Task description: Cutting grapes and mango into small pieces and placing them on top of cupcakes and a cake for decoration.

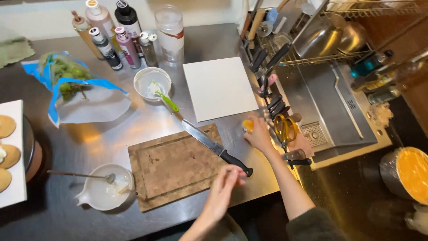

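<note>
— Steel desk [133,125] under warm kitchen light, sink on the right. Right hand [257,134] is clamped on a small orange piece of food [248,125], pressed against the desk's right edge just beside the knife rack [272,96].

— And the left hand [225,187]?

— Fingers pinched together just at the black handle end of the big knife [216,146]; I can't tell if there's anything between them. That blade lies slantwise, half on the wooden cutting board [176,166], half off.

— Risky?

— I'd say so. A nudge of that handle could swing the blade toward the right wrist. And the orange bit sits near the rack's blades and yellow scissors [285,128]; a slip there means nicked knuckles.

— Anything further out?

— White bowl with spoon [104,187] near left, sauce bottles [111,38] far back, well apart.
</note>
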